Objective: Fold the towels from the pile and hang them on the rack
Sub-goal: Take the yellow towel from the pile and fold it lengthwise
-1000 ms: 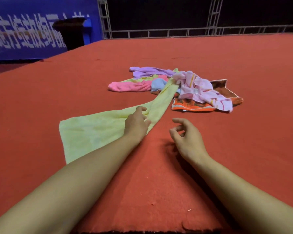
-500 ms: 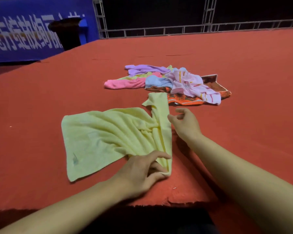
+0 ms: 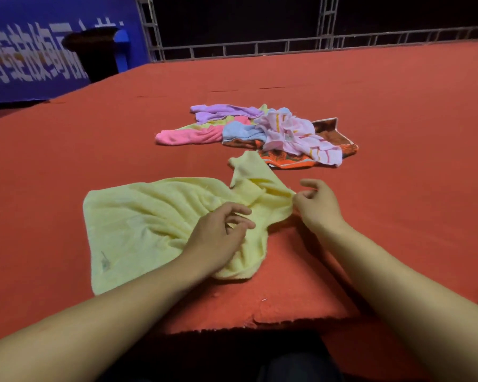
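Observation:
A crumpled yellow towel (image 3: 149, 224) lies on the red carpeted surface (image 3: 398, 161) in front of me. My left hand (image 3: 218, 232) rests on the towel's bunched right part, its fingers loosely curled and gripping nothing. At the towel's right edge, my right hand (image 3: 318, 205) pinches the cloth between thumb and fingers. Further back sits the pile of towels (image 3: 260, 130): pink, purple, blue, striped pale pink and an orange patterned one. No rack is in view.
The carpet's frayed front edge (image 3: 260, 323) runs just below my forearms. A blue banner (image 3: 25, 56) and a black bin (image 3: 94, 51) stand at the back left. A metal truss railing (image 3: 287, 45) lines the far edge.
My left hand let go of the towel's near corner and moved up onto its bunched middle. My right hand went from hovering beside the towel to pinching its right edge.

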{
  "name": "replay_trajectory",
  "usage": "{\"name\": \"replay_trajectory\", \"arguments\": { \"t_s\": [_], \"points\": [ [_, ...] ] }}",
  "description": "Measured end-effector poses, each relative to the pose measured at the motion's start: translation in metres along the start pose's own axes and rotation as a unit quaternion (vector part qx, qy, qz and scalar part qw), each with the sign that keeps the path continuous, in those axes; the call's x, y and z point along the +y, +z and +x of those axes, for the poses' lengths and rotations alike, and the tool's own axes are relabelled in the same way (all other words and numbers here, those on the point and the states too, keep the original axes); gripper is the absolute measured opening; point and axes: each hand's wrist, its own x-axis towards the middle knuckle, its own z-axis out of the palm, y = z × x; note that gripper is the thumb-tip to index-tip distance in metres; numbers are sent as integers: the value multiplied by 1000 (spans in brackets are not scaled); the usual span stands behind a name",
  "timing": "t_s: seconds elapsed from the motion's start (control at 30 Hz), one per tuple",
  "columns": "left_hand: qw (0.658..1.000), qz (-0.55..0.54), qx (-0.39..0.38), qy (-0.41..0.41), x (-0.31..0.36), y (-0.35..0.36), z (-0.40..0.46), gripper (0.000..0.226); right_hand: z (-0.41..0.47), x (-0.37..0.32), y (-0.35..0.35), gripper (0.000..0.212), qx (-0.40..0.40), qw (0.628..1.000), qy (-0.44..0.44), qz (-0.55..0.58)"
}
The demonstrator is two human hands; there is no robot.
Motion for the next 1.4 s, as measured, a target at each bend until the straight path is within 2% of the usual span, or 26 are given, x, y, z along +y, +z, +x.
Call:
{"name": "replay_trajectory", "arguments": {
  "t_s": [0.1, 0.2, 0.3, 0.4, 0.47, 0.6, 0.77, 0.83, 0.97, 1.03, 1.13, 1.2, 1.3, 1.4],
  "points": [
    [1000, 26, -12, -10, 11, 22, 25, 20, -37, 18, -57, 39, 37, 999, 12, 21],
    [994, 102, -41, -17, 15, 57, 46, 22, -69, 36, -97, 39, 10, 998, 9, -67],
    [985, 166, -36, -6, 23, 88, 60, 36, -74, 38, -106, 39, -13, 988, -43, -151],
    [970, 238, -35, 15, 23, 98, 60, 44, -57, 28, -94, 43, 2, 973, -143, -181],
    [966, 256, -27, 30, 16, 93, 53, 48, -35, 22, -76, 46, -8, 966, -178, -188],
    [979, 205, -2, 3, 2, 74, 49, 48, 11, 9, -33, 48, -45, 949, -205, -236],
    [980, 195, 9, -22, 0, 65, 50, 42, 47, 4, 6, 48, -167, 911, -194, -324],
    [982, 188, 33, -17, 3, 66, 50, 37, 50, 3, 8, 43, -137, 924, -192, -302],
    [984, 139, 110, 15, 15, 71, 67, 26, 49, -4, -25, 34, -3, 981, -159, -113],
    [987, 111, 110, 26, 23, 79, 83, 26, 48, 0, -60, 31, 59, 991, -111, -42],
    [991, 105, 68, 53, 35, 98, 108, 24, 35, 21, -120, 31, 145, 989, -37, 20],
    [989, 121, 42, 69, 38, 113, 122, 24, 16, 41, -153, 37, 170, 985, 4, -13],
    [983, 165, 23, 74, 37, 132, 136, 25, -6, 68, -178, 49, 153, 980, 31, -127],
    [976, 197, 52, 70, 33, 139, 149, 26, -3, 77, -179, 56, 142, 973, -1, -181]
  ]
}}
